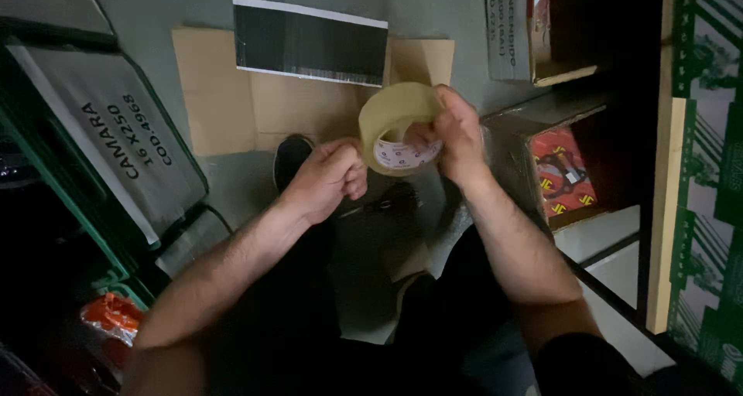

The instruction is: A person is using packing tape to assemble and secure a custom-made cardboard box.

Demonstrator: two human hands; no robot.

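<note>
While both hands work at chest height, the left hand (329,175) is closed in a fist at 9 o'clock of the tape roll (398,127), seemingly pinching the tape's end, though no pulled strip shows. The right hand (457,129) grips the roll at 3 o'clock, fingers through its core. Nothing looks taped yet. The roll is yellowish-clear with a white core. Beyond, at 12 o'clock, flat cardboard (224,94) lies on the floor.
</note>
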